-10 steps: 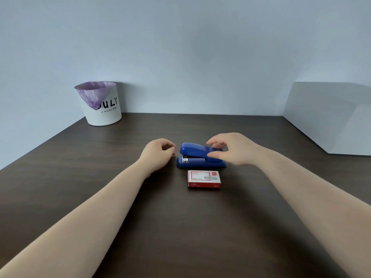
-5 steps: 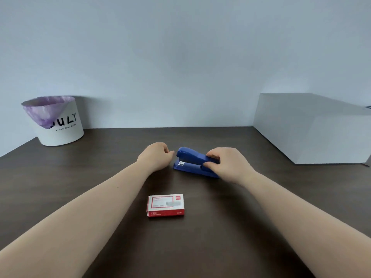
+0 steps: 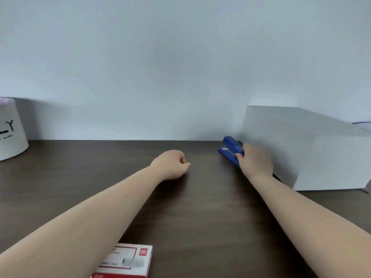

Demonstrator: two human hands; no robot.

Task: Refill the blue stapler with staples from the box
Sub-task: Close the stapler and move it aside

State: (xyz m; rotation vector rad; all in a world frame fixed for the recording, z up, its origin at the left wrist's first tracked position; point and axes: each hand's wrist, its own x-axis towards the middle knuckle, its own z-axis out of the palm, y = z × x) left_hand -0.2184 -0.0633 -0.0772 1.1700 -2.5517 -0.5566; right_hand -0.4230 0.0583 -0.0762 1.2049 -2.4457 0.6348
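The blue stapler (image 3: 229, 148) lies on the dark wooden table (image 3: 200, 217) at the far right, close to a white box. My right hand (image 3: 255, 160) is shut on the stapler's rear half and hides that part. My left hand (image 3: 170, 164) rests on the table near the middle, fingers curled in a loose fist, holding nothing, well left of the stapler. The red and white staple box (image 3: 126, 261) lies flat at the bottom edge of the view, partly under my left forearm and cut off by the frame.
A large white box (image 3: 305, 149) stands at the right against the wall, right beside the stapler. A white bin (image 3: 11, 133) with black lettering and a purple liner stands at the far left. A pale wall closes the table's back edge.
My right hand has closed on the stapler and carried it right and away, up to the white box. The view has swung, so the staple box now sits at the bottom edge. My left hand stays fisted.
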